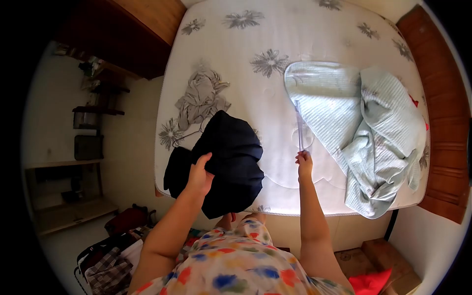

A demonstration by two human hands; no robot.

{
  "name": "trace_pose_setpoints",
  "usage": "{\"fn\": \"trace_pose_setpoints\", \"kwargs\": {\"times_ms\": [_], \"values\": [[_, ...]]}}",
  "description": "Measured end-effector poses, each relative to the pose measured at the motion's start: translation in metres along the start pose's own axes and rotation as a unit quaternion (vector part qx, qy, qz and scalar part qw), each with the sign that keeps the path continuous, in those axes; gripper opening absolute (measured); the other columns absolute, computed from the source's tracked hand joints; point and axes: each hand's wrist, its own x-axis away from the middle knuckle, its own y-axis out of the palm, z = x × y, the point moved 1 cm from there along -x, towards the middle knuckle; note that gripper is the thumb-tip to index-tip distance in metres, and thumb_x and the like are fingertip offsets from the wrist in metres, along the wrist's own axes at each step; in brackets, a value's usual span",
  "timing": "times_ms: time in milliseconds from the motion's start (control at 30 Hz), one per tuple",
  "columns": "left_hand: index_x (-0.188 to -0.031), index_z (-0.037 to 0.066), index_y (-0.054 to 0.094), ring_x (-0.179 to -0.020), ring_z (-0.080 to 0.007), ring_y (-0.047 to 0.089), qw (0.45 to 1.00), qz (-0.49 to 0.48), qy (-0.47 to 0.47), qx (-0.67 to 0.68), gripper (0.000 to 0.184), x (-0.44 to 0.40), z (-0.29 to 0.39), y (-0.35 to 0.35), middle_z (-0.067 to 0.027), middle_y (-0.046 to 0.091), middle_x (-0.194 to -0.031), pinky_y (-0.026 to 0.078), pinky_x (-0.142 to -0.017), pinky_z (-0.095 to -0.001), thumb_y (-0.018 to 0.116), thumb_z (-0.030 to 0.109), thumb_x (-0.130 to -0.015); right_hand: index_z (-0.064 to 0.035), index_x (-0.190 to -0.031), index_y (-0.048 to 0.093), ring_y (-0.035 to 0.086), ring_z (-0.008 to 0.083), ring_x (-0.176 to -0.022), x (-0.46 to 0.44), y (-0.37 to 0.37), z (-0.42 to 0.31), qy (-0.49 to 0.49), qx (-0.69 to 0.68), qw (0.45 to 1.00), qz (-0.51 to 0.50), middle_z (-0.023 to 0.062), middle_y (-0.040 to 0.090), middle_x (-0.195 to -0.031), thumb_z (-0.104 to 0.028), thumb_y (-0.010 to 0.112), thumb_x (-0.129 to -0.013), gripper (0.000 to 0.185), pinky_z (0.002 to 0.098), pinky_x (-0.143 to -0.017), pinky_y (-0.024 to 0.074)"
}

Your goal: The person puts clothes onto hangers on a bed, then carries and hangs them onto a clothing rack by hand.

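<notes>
A dark garment (231, 157) hangs bunched from my left hand (200, 176), whose fingers are closed on its cloth at the near left edge of the mattress (275, 137). My right hand (304, 161) pinches the end of a thin, pale strip (301, 129), perhaps a hanger; it points away from me over the mattress, toward the light green quilted blanket (329, 93). A crumpled grey cloth (200, 98) lies on the mattress beyond the dark garment.
A wooden headboard or panel (440, 123) stands along the right side. Shelves (69, 162) line the left wall. Bags and clothes (110, 265) are piled on the floor at lower left. Cardboard boxes (388, 260) and a red item (371, 282) lie at lower right.
</notes>
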Motion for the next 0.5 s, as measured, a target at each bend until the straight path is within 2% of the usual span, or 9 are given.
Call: {"fn": "trace_pose_setpoints", "kwargs": {"times_ms": [33,100,133,233,267,367,400,500], "values": [[-0.116,-0.005,0.052,-0.103,-0.0266,0.059,1.000,-0.015,0.005,0.005,0.037,0.006,0.005,0.004,-0.0136,0.059,-0.114,0.048,-0.089,-0.0408,0.058,0.014,-0.084,-0.0026,-0.090,0.055,0.049,0.0097,-0.068,0.012,0.002,-0.021,0.004,0.074,0.997,-0.036,0.0021,0.054,-0.076,-0.006,0.052,-0.082,0.008,0.0218,-0.062,0.0398],[-0.116,-0.005,0.052,-0.103,-0.0264,0.059,0.999,-0.046,0.014,0.016,0.038,0.018,0.015,0.008,-0.0134,0.059,-0.113,0.048,-0.090,-0.0404,0.058,0.014,-0.085,-0.0029,-0.086,0.053,0.045,0.0077,-0.068,0.039,0.013,-0.062,-0.076,0.176,0.980,-0.045,0.0018,0.052,-0.076,-0.011,0.054,-0.084,0.008,0.0219,-0.061,0.0371],[-0.117,-0.004,0.051,-0.103,-0.0262,0.059,0.998,-0.055,0.018,0.023,0.038,0.025,0.020,0.008,-0.0134,0.059,-0.113,0.048,-0.090,-0.0403,0.058,0.015,-0.085,-0.0032,-0.075,0.051,0.042,0.0071,-0.063,0.049,0.022,-0.075,-0.098,0.124,0.987,-0.019,0.0013,0.049,-0.068,-0.021,0.056,-0.088,0.022,0.0245,-0.056,0.0354],[-0.118,-0.003,0.051,-0.103,-0.0254,0.059,0.995,-0.082,0.032,0.048,0.038,0.042,0.038,0.004,-0.0132,0.058,-0.114,0.048,-0.091,-0.0399,0.057,0.016,-0.086,-0.0031,-0.066,0.048,0.039,0.0078,-0.056,0.086,0.031,-0.138,-0.087,0.238,0.967,-0.012,0.0010,0.044,-0.059,-0.029,0.055,-0.090,0.037,0.0264,-0.051,0.0336],[-0.118,-0.003,0.050,-0.104,-0.0250,0.059,0.993,-0.091,0.035,0.060,0.038,0.045,0.044,-0.001,-0.0131,0.058,-0.114,0.048,-0.091,-0.0396,0.056,0.017,-0.086,-0.0025,-0.061,0.046,0.037,0.0087,-0.050,0.097,0.037,-0.152,-0.131,0.229,0.964,-0.010,0.0010,0.042,-0.054,-0.031,0.052,-0.093,0.043,0.0279,-0.048,0.0317],[-0.119,-0.002,0.050,-0.106,-0.0240,0.058,0.986,-0.130,0.041,0.096,0.039,0.063,0.065,-0.015,-0.0120,0.058,-0.116,0.046,-0.093,-0.0383,0.055,0.019,-0.087,0.0028,-0.064,0.051,0.043,0.0165,-0.049,0.146,0.053,-0.206,-0.185,0.192,0.964,-0.013,0.0095,0.046,-0.053,-0.029,0.050,-0.094,0.044,0.0326,-0.050,0.0357],[-0.119,-0.002,0.050,-0.106,-0.0238,0.058,0.982,-0.148,0.042,0.107,0.039,0.068,0.072,-0.019,-0.0115,0.058,-0.116,0.046,-0.094,-0.0378,0.055,0.020,-0.088,0.0018,-0.070,0.052,0.038,0.0129,-0.046,0.159,0.061,-0.220,-0.248,0.181,0.952,-0.018,0.0060,0.043,-0.050,-0.025,0.046,-0.095,0.037,0.0293,-0.047,0.0319],[-0.120,0.000,0.050,-0.108,-0.0234,0.056,0.971,-0.198,0.040,0.131,0.039,0.083,0.089,-0.034,-0.0100,0.058,-0.117,0.044,-0.095,-0.0372,0.055,0.022,-0.088,-0.0003,-0.078,0.053,0.031,0.0082,-0.044,0.188,0.081,-0.249,-0.200,0.063,0.974,-0.081,0.0012,0.039,-0.049,-0.023,0.045,-0.095,0.029,0.0248,-0.045,0.0267]]}}
